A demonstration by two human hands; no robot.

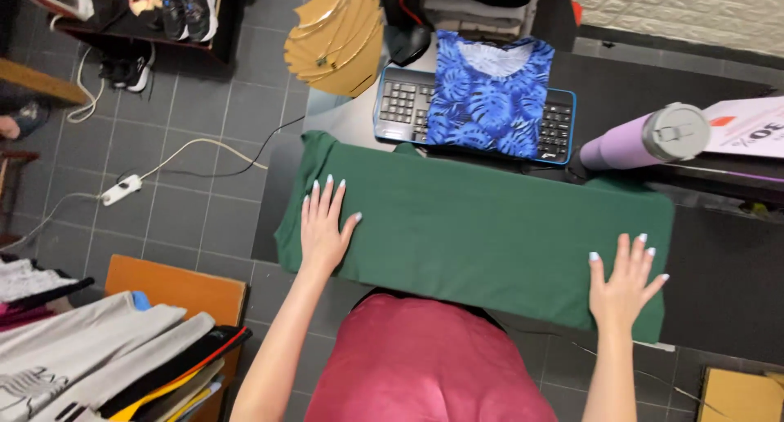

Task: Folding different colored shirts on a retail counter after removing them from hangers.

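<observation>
At the far left, folded grey and white garments (90, 340) are lying in a pile beside an orange-brown board (175, 283), and a white cable switch (121, 190) is sitting on the grey tiled floor (204, 144). Further in, the left hand (325, 226) is resting flat with fingers spread wide on the left end of a green garment (490, 234), holding nothing. The green garment is lying folded into a long band across the dark surface (719, 259), its near edge hanging just over the person's red top (425, 365). Behind it, a blue leaf-patterned shirt (490, 91) is lying folded on top of a blue-framed keyboard (400, 104), with a tan cardboard fan shape (339, 38) to its left. Toward the right, the right hand (625, 283) is pressing flat on the garment's right end, fingers splayed, gripping nothing. Beyond it, a lilac bottle with a grey lid (645, 138) is lying tilted on the surface, close to a white printed sheet (747, 126).
</observation>
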